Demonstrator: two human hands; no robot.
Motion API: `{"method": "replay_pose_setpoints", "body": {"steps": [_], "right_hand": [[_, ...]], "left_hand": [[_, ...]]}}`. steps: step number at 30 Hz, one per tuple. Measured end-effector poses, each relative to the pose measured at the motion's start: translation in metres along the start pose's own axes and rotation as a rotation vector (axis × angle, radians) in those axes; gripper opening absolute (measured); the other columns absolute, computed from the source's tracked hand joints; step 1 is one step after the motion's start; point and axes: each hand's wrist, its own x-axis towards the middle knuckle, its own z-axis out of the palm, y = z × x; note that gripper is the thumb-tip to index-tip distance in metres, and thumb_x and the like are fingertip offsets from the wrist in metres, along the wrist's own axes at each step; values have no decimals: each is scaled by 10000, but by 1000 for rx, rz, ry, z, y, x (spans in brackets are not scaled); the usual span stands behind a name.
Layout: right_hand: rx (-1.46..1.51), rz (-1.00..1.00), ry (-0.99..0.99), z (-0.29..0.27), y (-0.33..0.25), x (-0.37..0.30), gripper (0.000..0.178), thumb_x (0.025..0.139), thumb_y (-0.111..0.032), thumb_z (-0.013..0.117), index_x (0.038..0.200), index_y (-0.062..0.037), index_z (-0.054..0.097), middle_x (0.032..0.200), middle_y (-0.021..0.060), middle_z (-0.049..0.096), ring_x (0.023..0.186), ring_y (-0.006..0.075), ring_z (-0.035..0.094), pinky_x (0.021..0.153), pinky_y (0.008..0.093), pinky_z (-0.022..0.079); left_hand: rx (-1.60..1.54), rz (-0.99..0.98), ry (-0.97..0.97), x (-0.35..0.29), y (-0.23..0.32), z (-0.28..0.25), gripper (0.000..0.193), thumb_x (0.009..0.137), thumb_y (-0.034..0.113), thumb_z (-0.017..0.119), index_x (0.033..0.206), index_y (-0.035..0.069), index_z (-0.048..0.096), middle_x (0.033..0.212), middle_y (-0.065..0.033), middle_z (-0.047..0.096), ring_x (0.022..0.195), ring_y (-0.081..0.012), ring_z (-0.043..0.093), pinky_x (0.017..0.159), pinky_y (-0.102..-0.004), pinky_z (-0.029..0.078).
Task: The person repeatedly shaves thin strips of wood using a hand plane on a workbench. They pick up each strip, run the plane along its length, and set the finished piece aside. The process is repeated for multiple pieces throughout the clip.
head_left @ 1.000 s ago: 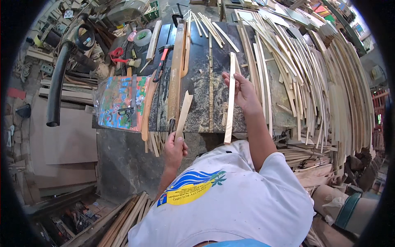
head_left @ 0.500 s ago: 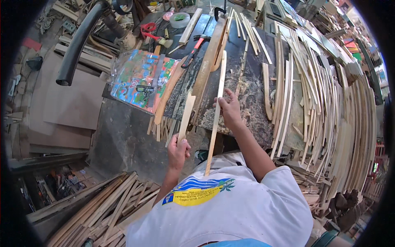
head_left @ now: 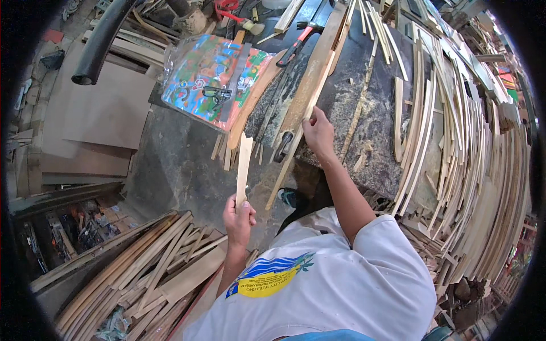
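My left hand [head_left: 239,223] is closed round the lower end of a short flat wooden stick [head_left: 243,167], held upright with its notched end up. The fingers of my right hand [head_left: 319,135] pinch a long thin wooden strip [head_left: 291,152] about midway. This strip slants along the right side of a long wooden board [head_left: 307,79] that lies on a dark worktable [head_left: 364,122]. Its near end sticks out past the table edge over the floor. A dark metal clamp [head_left: 282,148] sits at the board's near end.
Left of the board lie a hammer [head_left: 300,42] and a colourful plastic-wrapped sheet [head_left: 199,79]. Many thin strips [head_left: 449,142] are stacked on the right. Wood offcuts [head_left: 153,273] fill the lower left. A black pipe [head_left: 102,48] hangs at upper left. Sawdust covers part of the table.
My right hand has brought the long strip away from my body and against the board, its near end swinging left. My left hand has lowered slightly with the short stick. The view has shifted.
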Motion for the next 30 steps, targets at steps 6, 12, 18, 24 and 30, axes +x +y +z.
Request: {"method": "replay_pose_setpoints", "body": {"steps": [6, 12, 18, 24, 30], "right_hand": [[-184, -144, 67, 4, 10, 10, 327, 970, -158, 679, 1239, 26, 703, 902, 252, 693, 899, 462, 689, 849, 538, 543], [-239, -82, 207, 19, 15, 22, 212, 979, -189, 681, 1082, -17, 751, 1003, 236, 736, 976, 450, 709, 860, 540, 553], [-214, 9, 212, 19, 9, 38, 215, 978, -220, 696, 1088, -48, 765, 1022, 219, 755, 972, 442, 721, 867, 538, 559], [-214, 19, 226, 13, 8, 53, 233, 981, -233, 704, 1112, -50, 761, 1026, 224, 761, 985, 443, 726, 875, 539, 561], [-202, 69, 208, 7, 1, 66, 238, 991, -250, 703, 1133, -69, 761, 1061, 221, 768, 1017, 436, 731, 890, 532, 565]], "left_hand": [[-4, -41, 45, -3, -1, -13, 241, 1067, 156, 595, 1259, 9, 582, 786, -23, 629, 563, -63, 534, 517, -235, 460], [7, -11, 17, 12, 7, -8, 225, 1072, 152, 575, 1251, 16, 591, 799, -19, 629, 566, -59, 534, 519, -236, 466], [78, 52, -67, 25, 26, -4, 253, 1058, 136, 575, 1277, 11, 589, 816, -20, 636, 579, -58, 562, 540, -235, 498], [611, 266, -100, 20, 9, -7, 339, 986, 122, 662, 1292, 2, 582, 978, -166, 708, 837, -308, 721, 763, -407, 595], [886, 745, -209, 51, -46, 18, 658, 924, 438, 822, 1381, 51, 549, 1181, -200, 676, 1021, -445, 691, 864, -520, 573]]}}
